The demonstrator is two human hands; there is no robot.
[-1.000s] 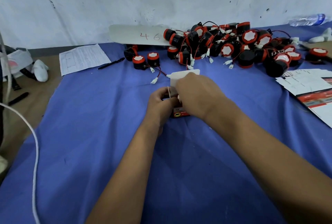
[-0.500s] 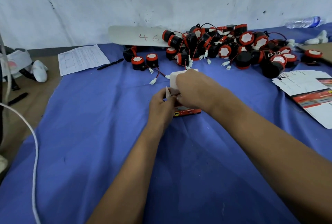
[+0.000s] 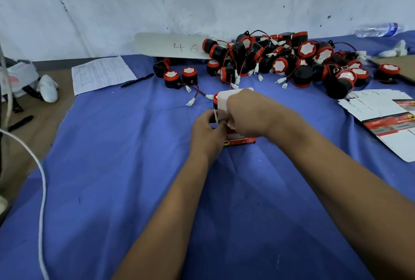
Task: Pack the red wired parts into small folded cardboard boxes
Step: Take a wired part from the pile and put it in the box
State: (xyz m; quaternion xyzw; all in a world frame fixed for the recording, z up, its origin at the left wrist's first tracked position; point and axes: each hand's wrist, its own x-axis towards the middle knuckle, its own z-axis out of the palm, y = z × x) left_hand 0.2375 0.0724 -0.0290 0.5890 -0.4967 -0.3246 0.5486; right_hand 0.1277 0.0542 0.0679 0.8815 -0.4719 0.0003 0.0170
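A small red and white cardboard box (image 3: 239,141) stands on the blue cloth (image 3: 134,178) at the middle. My left hand (image 3: 207,129) grips its left side, with a white side flap beside the fingers. My right hand (image 3: 249,114) curls over the top and holds the box's white lid flap (image 3: 223,100), which stands up. A red-rimmed black part (image 3: 215,98) peeks out behind that flap. A large heap of red and black wired parts (image 3: 292,59) lies along the wall behind.
Flat unfolded box blanks (image 3: 386,113) lie at the right. A white card marked 46 (image 3: 173,46), a printed sheet (image 3: 101,73) and a pen (image 3: 137,80) sit at the back left. A water bottle (image 3: 377,29) lies at the far right, a white cable (image 3: 40,181) at the left.
Both hands stay on the box and have shifted slightly. More of the box's red front now shows below my right hand, and a red-rimmed part shows behind the lid flap.
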